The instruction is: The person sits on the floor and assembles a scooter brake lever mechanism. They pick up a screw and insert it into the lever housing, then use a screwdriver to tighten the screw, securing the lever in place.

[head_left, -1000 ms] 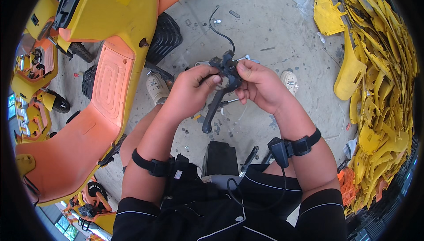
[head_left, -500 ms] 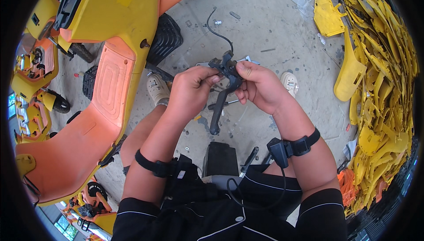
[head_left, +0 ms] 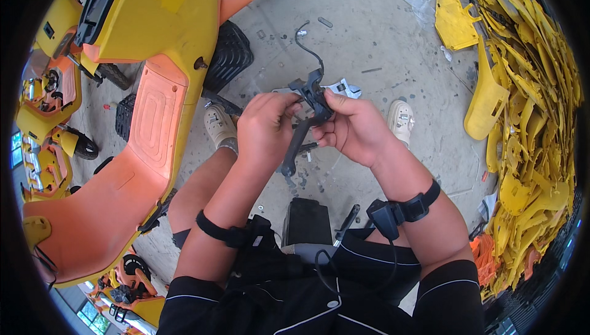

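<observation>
Head view, looking down at both hands held over a concrete floor

Left hand: grip closed around the upper part of a black lever part, fingers curled over it, thumb side toward the right hand

Right hand: grip closed on the same black lever part from the other side, thumb on top near its head

Black lever part: held between the two hands above the floor, in mid-air, its long arm hanging down and left below the left hand. A thin black cable rises from its top and curves away from the person

Floor below the hands: adjustable wrench just beyond the right hand; small loose bits scattered about. Two light shoes on the floor, one either side of the hands

Left of the floor: orange-and-yellow ride-on vehicle body with a black tyre. Right edge: heap of yellow plastic panels

Black wrist straps on both forearms
</observation>
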